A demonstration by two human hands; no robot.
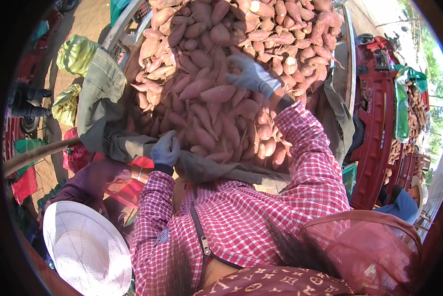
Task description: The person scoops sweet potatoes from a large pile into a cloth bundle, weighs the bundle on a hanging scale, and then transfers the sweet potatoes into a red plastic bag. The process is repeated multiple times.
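A large heap of sweet potatoes (217,94) with reddish skin fills a truck or cart bed before me. My right hand (253,76), in a grey-white work glove, is over the middle of the heap, its fingers apart and slightly blurred, with nothing seen in them. At the near left edge, my left hand (166,150), gloved alike, is closed and rests on the rolled grey-green canvas sheet (206,166) that lines the near side of the load. Whether it grips the canvas is not clear.
Close at my left is a person in a white hat (86,248), an arm near red mesh bags (77,151). A wooden pole (40,156) juts in at left. Yellow-green sacks (77,55) lie on the ground beyond. Red cargo vehicles (373,137) and another person (402,205) are at right.
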